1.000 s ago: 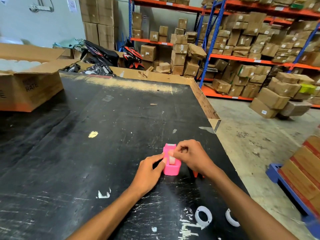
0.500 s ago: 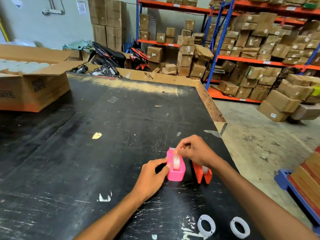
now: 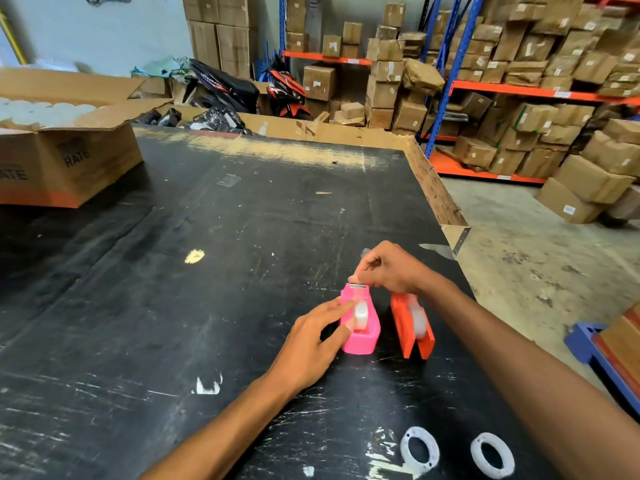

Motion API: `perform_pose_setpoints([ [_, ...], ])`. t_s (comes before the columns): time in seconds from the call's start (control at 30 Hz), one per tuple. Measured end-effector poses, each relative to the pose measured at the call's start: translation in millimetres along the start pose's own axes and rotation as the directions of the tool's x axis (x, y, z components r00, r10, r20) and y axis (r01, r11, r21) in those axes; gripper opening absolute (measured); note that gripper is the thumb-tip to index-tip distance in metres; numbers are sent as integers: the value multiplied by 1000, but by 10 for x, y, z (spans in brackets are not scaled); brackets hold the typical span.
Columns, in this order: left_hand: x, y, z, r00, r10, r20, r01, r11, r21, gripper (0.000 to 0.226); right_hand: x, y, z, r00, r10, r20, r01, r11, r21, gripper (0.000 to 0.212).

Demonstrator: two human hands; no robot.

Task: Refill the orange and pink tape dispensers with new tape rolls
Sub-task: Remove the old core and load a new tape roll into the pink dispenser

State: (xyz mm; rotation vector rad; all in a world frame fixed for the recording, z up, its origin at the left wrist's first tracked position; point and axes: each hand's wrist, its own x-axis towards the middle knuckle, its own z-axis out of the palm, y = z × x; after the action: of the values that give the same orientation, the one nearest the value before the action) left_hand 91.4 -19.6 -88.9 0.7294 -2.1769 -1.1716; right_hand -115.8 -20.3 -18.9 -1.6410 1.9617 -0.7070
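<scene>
The pink tape dispenser (image 3: 360, 320) stood upright on the black desk (image 3: 173, 306), towards its right side and near the person, with a roll of tape (image 3: 361, 315) seated in its slot. The orange tape dispenser (image 3: 412, 329) stood just beside it on the right, apart from it, and likewise carried a roll (image 3: 418, 318) in its slot. The left hand (image 3: 311, 344) lay against the left side of the pink dispenser, fingers extended along its wall and thumb at its near end, bracing rather than lifting it. The right hand (image 3: 391, 271) was closed in a pinch at the far end of the pink dispenser, directly over the metal cutter strip (image 3: 359, 286); the fingertips appeared to grip the tape end there, though the tape itself was too thin and clear to confirm. Two empty white cores (image 3: 419, 449) lay flat on the desk near the front edge, side by side and well clear of both dispensers. An open cardboard box (image 3: 69, 157) holding pale rolls sat at the far left of the desk. Beyond the desk, orange and blue racking (image 3: 446, 88) carried stacked cartons, and further cartons (image 3: 588, 188) rested on the concrete floor to the right.
</scene>
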Motion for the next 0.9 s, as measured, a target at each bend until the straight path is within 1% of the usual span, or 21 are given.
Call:
perform_pose_setpoints([
  [0.1, 3, 4, -2, 1000, -1, -2, 1, 1000, 8, 38, 65, 47, 6, 997, 62, 53, -64, 997, 44, 11],
  [0.23, -1, 8, -1, 1000, -3, 1, 3, 1000, -2, 38, 136, 43, 36, 985, 135, 106, -143, 987, 74, 5],
  [0.33, 31, 14, -9, 1000, -10, 5, 11, 1000, -11, 38, 191, 31, 57, 976, 168, 140, -177, 983, 56, 18],
  [0.4, 38, 12, -4, 1000, -23, 14, 23, 999, -28, 38, 220, 40, 83, 968, 195, 159, -204, 978, 39, 22],
  [0.47, 26, 10, 3, 999, -36, 19, 36, 999, -38, 38, 225, 38, 95, 957, 227, 178, -235, 972, 25, 20],
  [0.53, 22, 9, 5, 999, -43, 21, 44, 998, -43, 39, 213, 13, 83, 946, 262, 193, -272, 962, 23, 12],
  [0.6, 27, 9, 3, 999, -46, 19, 47, 998, -44, 39, 199, -13, 59, 938, 286, 197, -298, 954, 35, 14],
  [0.7, 34, 8, -12, 998, -56, 16, 57, 998, -32, 39, 164, -47, 26, 942, 299, 151, -311, 948, 66, 21],
  [0.83, 57, 27, -43, 996, -68, 50, 69, 998, -13, 42, 53, -58, -92, 971, 236, -29, -234, 970, 72, 15],
  [0.9, 65, 38, -64, 995, -78, 58, 79, 997, -17, 43, -70, -101, -160, 976, 208, -67, -205, 978, 49, 13],
])
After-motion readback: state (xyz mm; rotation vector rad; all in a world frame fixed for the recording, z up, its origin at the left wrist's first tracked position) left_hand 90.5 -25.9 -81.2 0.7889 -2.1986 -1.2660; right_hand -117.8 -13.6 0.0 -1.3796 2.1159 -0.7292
